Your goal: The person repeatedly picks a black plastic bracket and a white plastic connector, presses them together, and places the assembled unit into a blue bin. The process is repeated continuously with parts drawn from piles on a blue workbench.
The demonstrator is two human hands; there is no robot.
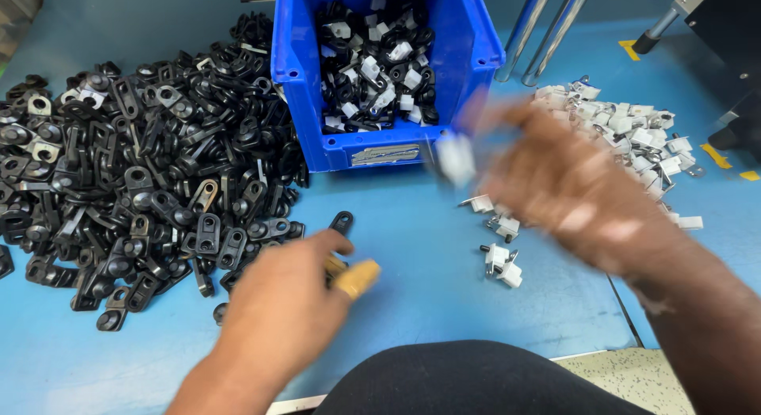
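Bench [428,248]: blue surface, viewed from above by the head camera.

Item 1. Blue bin [295,58], at the far middle of the bench. Holds assembled pieces, black brackets with white clips fitted; filled to roughly its front lip, as far as can be seen.

Item 2. Heap of black brackets [135,169], loose and unassembled, spread over the left half of the bench up to the bin's left wall. Large; by appearance most of the stock is not yet worked.

Item 3. Pile of white clips [626,133], toward the right edge, with a few strays [499,256] lying near the middle, apart from the pile.

Item 4. Single black bracket [342,221], lying alone just beyond the left hand's fingertips.

Item 5. Left hand [289,304], near the front edge, fingers curled loosely. A yellowish finger cot [357,279] shows on one finger. Whether the hand grips anything cannot be told; nothing shows in it.

Item 6. Right hand [571,185], heavily blurred, raised just in front of the bin's right front corner. Fingers pinched on a small white piece [455,157], likely one clip or an assembled part; blur prevents certainty.

Progress, as judged: a good bin-load assembled, both loose piles remaining substantial.
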